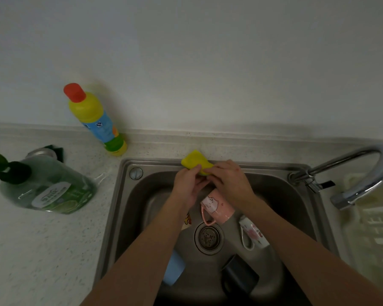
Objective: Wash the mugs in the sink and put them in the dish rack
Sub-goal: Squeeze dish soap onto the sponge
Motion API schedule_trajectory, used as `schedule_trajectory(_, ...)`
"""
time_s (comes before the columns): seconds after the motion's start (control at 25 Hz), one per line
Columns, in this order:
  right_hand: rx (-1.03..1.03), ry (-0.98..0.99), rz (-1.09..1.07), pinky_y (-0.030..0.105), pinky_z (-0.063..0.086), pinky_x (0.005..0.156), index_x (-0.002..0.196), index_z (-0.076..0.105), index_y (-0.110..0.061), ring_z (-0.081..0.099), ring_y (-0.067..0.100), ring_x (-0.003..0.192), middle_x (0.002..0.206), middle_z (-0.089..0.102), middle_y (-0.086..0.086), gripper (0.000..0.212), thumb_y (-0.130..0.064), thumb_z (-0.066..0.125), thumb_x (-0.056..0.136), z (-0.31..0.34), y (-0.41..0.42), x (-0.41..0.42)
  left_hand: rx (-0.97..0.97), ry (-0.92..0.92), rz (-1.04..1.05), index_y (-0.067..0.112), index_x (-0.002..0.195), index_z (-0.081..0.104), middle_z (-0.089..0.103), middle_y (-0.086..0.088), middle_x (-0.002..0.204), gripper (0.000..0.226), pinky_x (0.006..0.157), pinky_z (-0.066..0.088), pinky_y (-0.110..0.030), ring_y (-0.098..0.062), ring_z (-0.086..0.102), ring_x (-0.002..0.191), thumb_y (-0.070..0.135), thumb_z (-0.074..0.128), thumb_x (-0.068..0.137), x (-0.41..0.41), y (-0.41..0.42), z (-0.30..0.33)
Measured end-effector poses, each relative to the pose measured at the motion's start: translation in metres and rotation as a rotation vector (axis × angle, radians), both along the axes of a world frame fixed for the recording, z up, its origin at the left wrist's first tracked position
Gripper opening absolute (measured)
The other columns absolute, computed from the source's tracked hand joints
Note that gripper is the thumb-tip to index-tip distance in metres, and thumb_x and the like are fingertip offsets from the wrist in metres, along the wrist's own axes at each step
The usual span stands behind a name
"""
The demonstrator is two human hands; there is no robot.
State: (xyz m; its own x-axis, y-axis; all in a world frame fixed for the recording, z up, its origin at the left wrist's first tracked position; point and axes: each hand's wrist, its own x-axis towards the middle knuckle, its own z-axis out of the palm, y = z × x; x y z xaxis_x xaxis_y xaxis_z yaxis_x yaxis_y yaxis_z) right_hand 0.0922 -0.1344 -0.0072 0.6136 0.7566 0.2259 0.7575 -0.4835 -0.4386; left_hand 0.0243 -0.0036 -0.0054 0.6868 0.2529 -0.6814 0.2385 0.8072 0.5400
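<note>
Over the back of the steel sink (128, 208), my left hand (187, 186) and my right hand (229, 182) both grip a yellow sponge (195, 160). Below them a pink mug (217, 206) with a cartoon face lies on its side. A white flowered mug (253, 236) lies to its right, a light blue mug (175, 270) at the front left and a dark mug (239, 277) at the front. My left forearm hides most of another printed mug (188, 219). The white dish rack (376, 237) sits right of the sink.
A chrome tap (360, 173) arches over the sink's right rim. On the counter to the left stand a green pump bottle (47, 186) of dish soap and a yellow bottle (95, 120) with a red cap by the wall. The drain strainer (209, 237) is mid-sink.
</note>
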Motion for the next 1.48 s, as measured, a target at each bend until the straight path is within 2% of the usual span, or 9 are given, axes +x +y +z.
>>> schedule_trajectory(0.16, 0.009, 0.053, 0.033, 0.035, 0.049, 0.085, 0.102, 0.076, -0.019, 0.060, 0.018, 0.090, 0.096, 0.072, -0.001, 0.020, -0.022, 0.076, 0.082, 0.012, 0.002, -0.013, 0.046, 0.046, 0.059, -0.002, 0.111, 0.058, 0.066, -0.020, 0.101, 0.016, 0.074, 0.057, -0.035, -0.026, 0.066, 0.086, 0.007, 0.054, 0.099, -0.014, 0.000, 0.014)
schedule_trajectory(0.24, -0.018, 0.123, 0.048, 0.037, 0.050, 0.084, 0.102, 0.075, -0.019, 0.059, 0.017, 0.091, 0.099, 0.069, -0.002, 0.021, -0.033, 0.072, 0.086, 0.022, 0.002, -0.023, 0.104, 0.075, 0.085, -0.003, 0.114, 0.057, 0.064, -0.021, 0.104, 0.017, 0.069, 0.058, -0.033, -0.026, 0.065, 0.086, 0.005, 0.053, 0.099, -0.025, 0.002, 0.019)
schedule_trajectory(0.36, -0.029, 0.265, 0.050, 0.035, 0.049, 0.086, 0.111, 0.072, -0.019, 0.056, 0.012, 0.096, 0.106, 0.065, -0.003, 0.026, -0.037, 0.060, 0.095, 0.039, 0.006, -0.036, 0.209, 0.130, 0.134, 0.000, 0.100, 0.058, 0.063, -0.020, 0.100, 0.005, 0.062, 0.059, -0.031, -0.025, 0.064, 0.083, 0.001, 0.053, 0.097, -0.049, 0.008, 0.026)
schedule_trajectory(0.56, -0.104, 0.312, 0.158, 0.031, 0.046, 0.090, 0.125, 0.064, -0.022, 0.054, 0.009, 0.101, 0.113, 0.060, -0.003, 0.032, -0.037, 0.052, 0.100, 0.078, 0.024, -0.056, 0.307, 0.174, 0.264, 0.005, 0.094, 0.059, 0.065, -0.019, 0.107, 0.005, 0.073, 0.056, -0.038, -0.029, 0.065, 0.093, 0.000, 0.057, 0.095, -0.102, 0.029, 0.048)
schedule_trajectory(0.76, -0.158, 0.315, 0.297, 0.031, 0.046, 0.087, 0.119, 0.068, -0.023, 0.059, 0.014, 0.098, 0.108, 0.064, 0.000, 0.029, -0.038, 0.051, 0.100, 0.131, 0.063, -0.086, 0.312, 0.203, 0.388, -0.005, 0.121, 0.055, 0.063, -0.019, 0.114, 0.027, 0.085, 0.055, -0.046, -0.032, 0.064, 0.103, 0.000, 0.059, 0.094, -0.167, 0.048, 0.086)
schedule_trajectory(0.84, -0.140, 0.315, 0.336, 0.030, 0.047, 0.086, 0.117, 0.069, -0.023, 0.060, 0.014, 0.095, 0.108, 0.066, 0.002, 0.028, -0.038, 0.052, 0.100, 0.154, 0.086, -0.103, 0.291, 0.177, 0.469, -0.010, 0.122, 0.053, 0.062, -0.023, 0.116, 0.029, 0.085, 0.053, -0.047, -0.035, 0.065, 0.102, -0.004, 0.057, 0.094, -0.193, 0.058, 0.107)
schedule_trajectory(1.12, -0.084, 0.324, 0.422, 0.021, 0.040, 0.085, 0.125, 0.065, -0.023, 0.059, 0.009, 0.099, 0.122, 0.063, -0.002, 0.028, -0.028, 0.051, 0.101, 0.222, 0.184, -0.143, 0.301, 0.043, 0.528, 0.007, 0.128, 0.048, 0.058, -0.014, 0.120, 0.031, 0.091, 0.051, -0.046, -0.031, 0.059, 0.111, 0.001, 0.052, 0.098, -0.250, 0.107, 0.173)
schedule_trajectory(1.36, -0.297, 0.205, 0.580, 0.027, 0.042, 0.097, 0.131, 0.061, -0.031, 0.056, 0.016, 0.114, 0.134, 0.053, -0.003, 0.037, -0.014, 0.050, 0.101, 0.250, 0.270, -0.148, 0.239, -0.030, 0.543, 0.009, 0.125, 0.051, 0.062, -0.010, 0.118, 0.026, 0.073, 0.055, -0.036, -0.028, 0.062, 0.108, 0.003, 0.051, 0.099, -0.256, 0.143, 0.191)
schedule_trajectory(1.48, -0.463, 0.187, 0.658, 0.023, 0.043, 0.087, 0.128, 0.064, -0.033, 0.059, 0.009, 0.099, 0.121, 0.057, -0.009, 0.036, -0.017, 0.058, 0.097, 0.257, 0.287, -0.150, 0.217, -0.045, 0.528, 0.008, 0.127, 0.053, 0.065, -0.010, 0.117, 0.028, 0.075, 0.056, -0.035, -0.027, 0.064, 0.108, 0.005, 0.051, 0.100, -0.253, 0.151, 0.189)
